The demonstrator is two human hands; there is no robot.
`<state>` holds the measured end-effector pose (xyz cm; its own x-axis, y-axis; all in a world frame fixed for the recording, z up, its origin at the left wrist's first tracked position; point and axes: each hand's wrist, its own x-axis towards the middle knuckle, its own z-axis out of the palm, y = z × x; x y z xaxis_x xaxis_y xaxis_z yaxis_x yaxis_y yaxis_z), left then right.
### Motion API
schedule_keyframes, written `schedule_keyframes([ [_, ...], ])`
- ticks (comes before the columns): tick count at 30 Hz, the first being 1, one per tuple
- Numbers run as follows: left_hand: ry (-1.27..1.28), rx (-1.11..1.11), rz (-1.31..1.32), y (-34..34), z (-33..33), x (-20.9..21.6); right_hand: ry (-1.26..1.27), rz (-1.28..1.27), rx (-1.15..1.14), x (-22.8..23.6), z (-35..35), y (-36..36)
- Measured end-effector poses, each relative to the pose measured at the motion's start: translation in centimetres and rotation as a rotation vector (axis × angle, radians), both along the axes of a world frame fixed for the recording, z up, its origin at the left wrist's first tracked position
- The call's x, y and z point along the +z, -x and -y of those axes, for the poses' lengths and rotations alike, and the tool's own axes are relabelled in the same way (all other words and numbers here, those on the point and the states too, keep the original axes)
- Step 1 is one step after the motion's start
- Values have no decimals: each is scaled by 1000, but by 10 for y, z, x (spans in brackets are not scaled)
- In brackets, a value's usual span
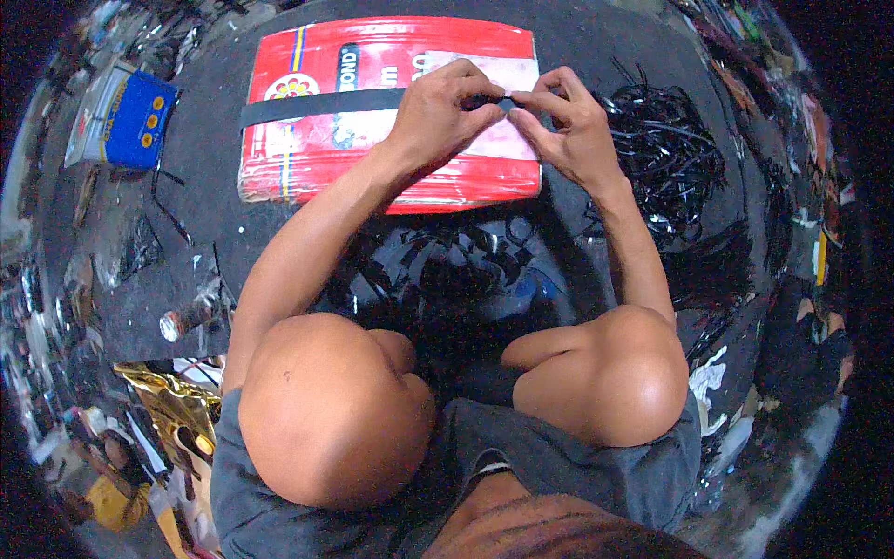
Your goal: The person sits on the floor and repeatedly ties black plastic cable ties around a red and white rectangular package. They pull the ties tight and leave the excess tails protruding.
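A red, slab-shaped tin with printed sides lies flat in front of my bent knees. Across its top runs a flat black strip, which passes beneath my left hand. My left hand is closed, thumb and fingers pinching a small black piece just above the tin's right half. From the other side my right hand pinches the same piece, the fingertips of both hands nearly touching. Whether this piece is the end of the flat strip is hidden by my fingers. A pale pink patch covers the tin's right part.
A tangled heap of shiny black strips lies right of the tin, and more dark scraps lie between my legs. At far left stands a blue and white container. A small bottle and gold foil lie by my left knee.
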<state>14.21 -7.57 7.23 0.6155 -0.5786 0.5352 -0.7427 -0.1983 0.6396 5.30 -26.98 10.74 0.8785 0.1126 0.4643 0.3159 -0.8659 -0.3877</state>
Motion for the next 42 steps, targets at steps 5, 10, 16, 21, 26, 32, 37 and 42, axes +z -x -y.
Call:
schedule_keyframes([
  [5,20,12,-50,1,3,-1,-117,11,-5,-8,6,-4],
  [10,20,-23,-105,0,1,-1,-124,-12,-5,-8,7,-5],
  [16,6,0,-64,-2,2,-2,-164,13,45,-8,10,-7],
  [21,0,10,-150,0,5,5,-256,-11,-76,-15,6,-7],
  [26,-60,58,-142,2,9,9,-554,-58,-149,-39,2,-13],
  [32,-264,15,-59,-20,15,20,-786,-190,-80,-49,8,-29],
  [37,-163,-88,-108,-23,15,19,-1176,-285,-204,-52,4,-15],
  [42,27,-71,-100,-9,31,9,-647,-70,-211,-51,1,-14],
])
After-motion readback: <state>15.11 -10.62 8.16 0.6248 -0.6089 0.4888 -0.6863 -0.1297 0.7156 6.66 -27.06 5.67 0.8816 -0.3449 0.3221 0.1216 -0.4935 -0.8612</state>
